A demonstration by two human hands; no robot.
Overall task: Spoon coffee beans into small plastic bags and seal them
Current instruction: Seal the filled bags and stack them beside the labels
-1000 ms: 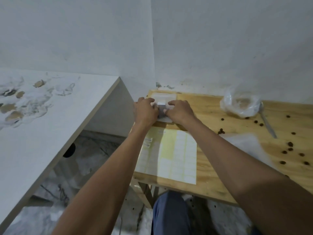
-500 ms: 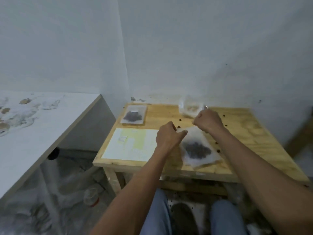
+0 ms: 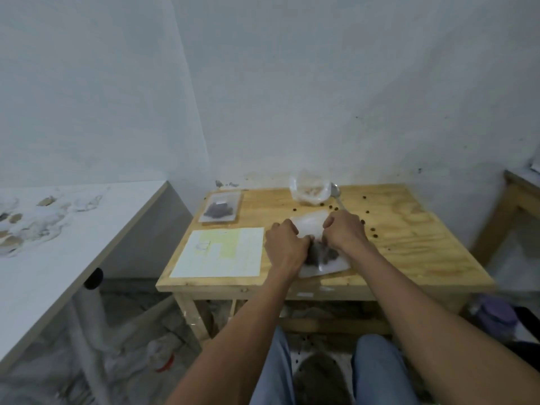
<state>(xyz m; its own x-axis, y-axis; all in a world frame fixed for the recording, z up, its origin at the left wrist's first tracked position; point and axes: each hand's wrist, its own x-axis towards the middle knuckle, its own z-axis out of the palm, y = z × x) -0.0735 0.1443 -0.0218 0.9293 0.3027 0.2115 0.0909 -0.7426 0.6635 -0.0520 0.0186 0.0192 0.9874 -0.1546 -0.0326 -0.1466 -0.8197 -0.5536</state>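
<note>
A clear plastic bag (image 3: 324, 266) holding dark coffee beans lies flat in the middle of the wooden table (image 3: 409, 252). My left hand (image 3: 285, 247) and my right hand (image 3: 343, 232) both curl their fingers on this bag, left at its left side, right at its upper right. A sealed small bag with beans (image 3: 220, 210) lies at the table's back left. A crumpled bag (image 3: 309, 191) sits at the back, with a metal spoon (image 3: 339, 200) beside it.
A white and yellow label sheet (image 3: 219, 252) lies on the table's front left. Loose beans (image 3: 371, 229) are scattered to the right. A white table (image 3: 73, 229) stands at the left and another wooden table (image 3: 520, 194) at the right edge. My knees show below.
Both hands left the small bag at the back left, swung right to the larger bean bag, and now grip it. The camera view pulled back and turned right.
</note>
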